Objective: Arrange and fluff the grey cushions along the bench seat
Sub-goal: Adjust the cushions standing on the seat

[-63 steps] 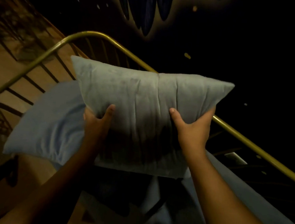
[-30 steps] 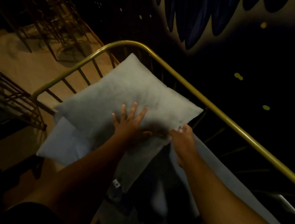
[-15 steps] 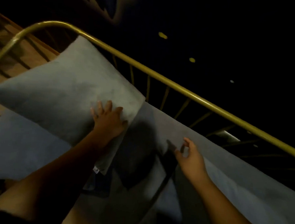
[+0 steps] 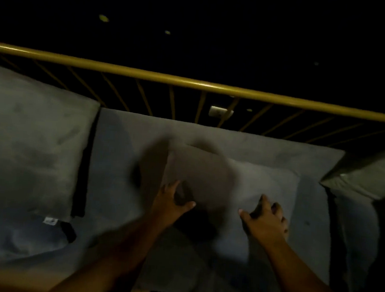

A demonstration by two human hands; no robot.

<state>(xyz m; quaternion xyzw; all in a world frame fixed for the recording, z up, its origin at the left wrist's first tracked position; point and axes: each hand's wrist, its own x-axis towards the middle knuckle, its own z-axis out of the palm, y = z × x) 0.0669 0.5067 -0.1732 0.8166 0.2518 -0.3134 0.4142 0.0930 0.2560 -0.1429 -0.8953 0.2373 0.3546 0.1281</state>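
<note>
Hands reach onto the middle cushion (image 4: 264, 186), which lies flat on the bench seat (image 4: 115, 174) below the yellow rail (image 4: 192, 82). Left hand (image 4: 170, 205) has thumb and fingers apart at the cushion's left edge; right hand (image 4: 266, 220) rests on it with fingers curled, gripping nothing clearly. Another cushion (image 4: 30, 140) lies to the left, a third (image 4: 368, 176) at right.

left hand (image 4: 170, 205) and right hand (image 4: 265, 220) outstretched, fingers (image 4: 276, 209) spread
</note>
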